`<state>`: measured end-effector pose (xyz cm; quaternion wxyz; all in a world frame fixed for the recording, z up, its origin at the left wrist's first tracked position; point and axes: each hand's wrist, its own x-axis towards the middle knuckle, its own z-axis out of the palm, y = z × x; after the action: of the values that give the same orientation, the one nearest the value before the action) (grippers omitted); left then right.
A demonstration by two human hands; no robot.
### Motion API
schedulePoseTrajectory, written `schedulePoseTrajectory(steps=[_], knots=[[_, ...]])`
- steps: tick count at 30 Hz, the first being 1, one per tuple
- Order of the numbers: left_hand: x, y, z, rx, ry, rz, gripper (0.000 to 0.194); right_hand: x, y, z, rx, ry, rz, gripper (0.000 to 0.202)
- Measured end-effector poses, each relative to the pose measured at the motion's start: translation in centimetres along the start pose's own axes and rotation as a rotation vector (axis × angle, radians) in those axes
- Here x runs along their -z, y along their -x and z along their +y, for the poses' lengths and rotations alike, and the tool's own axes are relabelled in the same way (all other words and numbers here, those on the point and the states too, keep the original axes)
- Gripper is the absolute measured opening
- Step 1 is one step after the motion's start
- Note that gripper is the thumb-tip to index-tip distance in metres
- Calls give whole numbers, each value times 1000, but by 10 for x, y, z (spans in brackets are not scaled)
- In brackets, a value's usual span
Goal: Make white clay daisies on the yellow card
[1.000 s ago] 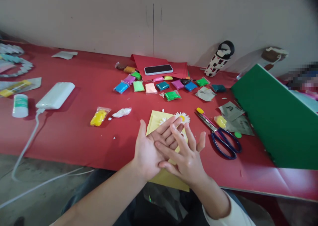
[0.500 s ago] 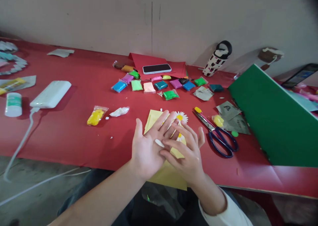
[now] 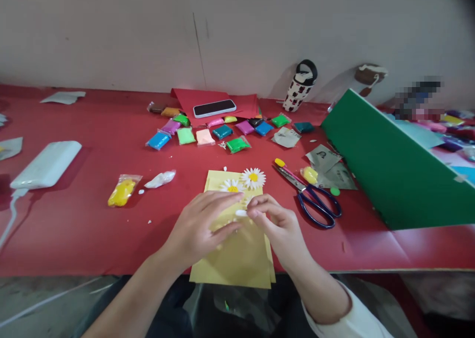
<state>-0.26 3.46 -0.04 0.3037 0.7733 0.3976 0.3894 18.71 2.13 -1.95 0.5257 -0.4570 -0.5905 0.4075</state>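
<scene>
White piece (image 3: 241, 213): above yellow paper (image 3: 237, 266) | right hand (image 3: 284, 229): grip pinched on the piece's end | left hand (image 3: 198, 226), over paper's left edge: grip loosely parted, nothing visibly held | probably light, soft; best held lightly by one end

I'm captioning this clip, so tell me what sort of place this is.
Probably a craft workspace: colourful packets, scissors and daisy-like flowers on yellow paper suggest it.
</scene>
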Motion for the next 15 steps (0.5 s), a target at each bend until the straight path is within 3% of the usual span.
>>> schedulePoseTrajectory(steps=[5, 11, 15], knots=[[-1, -1, -1, -37, -134, -2, 22, 2, 1, 0, -6, 42, -44, 15], [-2, -3, 5, -46, -119, 58, 21, 4, 6, -2, 151, 291, 30, 12], [-4, -3, 6, -71, -127, 61, 23, 4, 7, -2, 237, 331, 79, 3]])
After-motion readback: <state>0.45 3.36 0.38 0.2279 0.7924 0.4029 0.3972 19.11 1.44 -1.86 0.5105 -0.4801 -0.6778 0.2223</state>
